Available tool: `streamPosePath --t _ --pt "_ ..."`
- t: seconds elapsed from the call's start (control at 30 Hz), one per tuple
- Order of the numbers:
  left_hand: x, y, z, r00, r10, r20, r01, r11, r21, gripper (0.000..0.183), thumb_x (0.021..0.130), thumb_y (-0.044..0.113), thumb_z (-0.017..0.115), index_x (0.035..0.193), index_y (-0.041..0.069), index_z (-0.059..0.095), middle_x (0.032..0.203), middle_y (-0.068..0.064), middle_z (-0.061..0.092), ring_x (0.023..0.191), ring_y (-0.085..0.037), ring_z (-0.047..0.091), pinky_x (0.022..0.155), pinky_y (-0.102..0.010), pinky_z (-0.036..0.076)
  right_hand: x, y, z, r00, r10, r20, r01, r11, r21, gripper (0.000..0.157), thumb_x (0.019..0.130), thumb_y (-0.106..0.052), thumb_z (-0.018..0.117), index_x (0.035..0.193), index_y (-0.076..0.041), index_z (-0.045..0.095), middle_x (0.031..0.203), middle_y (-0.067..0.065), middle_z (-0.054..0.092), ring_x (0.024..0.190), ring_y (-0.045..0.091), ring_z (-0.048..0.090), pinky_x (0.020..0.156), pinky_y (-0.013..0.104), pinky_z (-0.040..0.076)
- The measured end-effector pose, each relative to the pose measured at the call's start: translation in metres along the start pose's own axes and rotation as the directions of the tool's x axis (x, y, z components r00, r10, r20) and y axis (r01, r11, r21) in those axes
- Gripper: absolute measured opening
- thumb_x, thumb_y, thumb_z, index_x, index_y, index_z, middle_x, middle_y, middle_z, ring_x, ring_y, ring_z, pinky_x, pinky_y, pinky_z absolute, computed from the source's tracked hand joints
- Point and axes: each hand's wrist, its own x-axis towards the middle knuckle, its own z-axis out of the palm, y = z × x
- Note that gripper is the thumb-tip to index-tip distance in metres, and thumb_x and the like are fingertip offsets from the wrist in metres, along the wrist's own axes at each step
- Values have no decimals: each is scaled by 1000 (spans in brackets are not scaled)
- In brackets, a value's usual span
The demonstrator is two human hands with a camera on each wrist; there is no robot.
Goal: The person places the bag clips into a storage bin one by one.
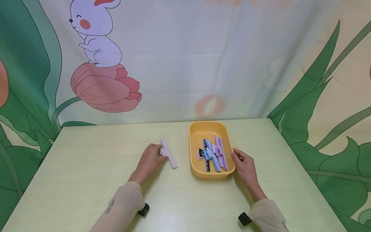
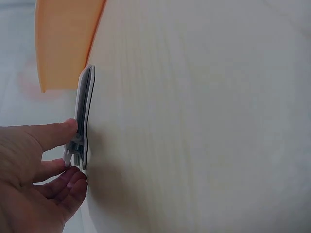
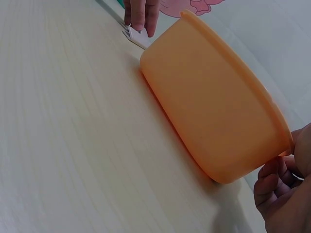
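Observation:
My left hand (image 1: 150, 160) pinches a white bar-shaped clip (image 1: 171, 159) by its middle, left of a yellow plastic basin (image 1: 208, 175). From the left wrist, the clip (image 2: 87, 97) appears edge-on at the table surface, thumb on one side and fingers by its handle. My right hand (image 1: 246, 166) holds the basin's right side, thumb at the rim; the right wrist view shows fingers curled below the rim (image 3: 289, 138). Inside the basin lie a black-and-white clip (image 1: 207, 166) with a cat-like figure, a blue clip (image 1: 214, 158) and purple clips (image 1: 222, 153).
The pale wood-grain table (image 1: 87, 167) ends at the back against a printed cloth (image 1: 174, 64) with a rabbit and leaves. Small black devices sit at the left cuff (image 1: 144, 209) and the right cuff (image 1: 244, 219).

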Motion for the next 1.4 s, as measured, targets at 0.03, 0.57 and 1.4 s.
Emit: streamPosePath --t 0.03,0.57,1.4 --pt "0 0 0 1000 -1 3 1 1000 0 54 87 14 85 130 -11 64 121 -26 62 104 -33 57 97 -47 49 0 0 0 1000 -1 0 1 1000 -2 44 105 -24 63 139 5 61 136 24 63 115 32 63 85 22 57" --pt "1 -2 -1 1000 -2 28 2 1000 15 39 86 10 85 114 -11 67 106 -20 63 94 -29 53 84 -42 48 0 1 1 1000 -10 -10 10 1000 -1 41 105 -21 64 136 5 64 131 24 66 108 33 64 79 19 56" --pt "-1 -6 -3 999 -1 33 3 998 -69 49 91 12 81 130 -9 63 121 -22 62 104 -31 57 93 -45 50 -1 1 0 1000 -10 -7 10 1000 -2 40 105 -20 64 136 5 64 133 23 65 110 32 64 80 18 56"
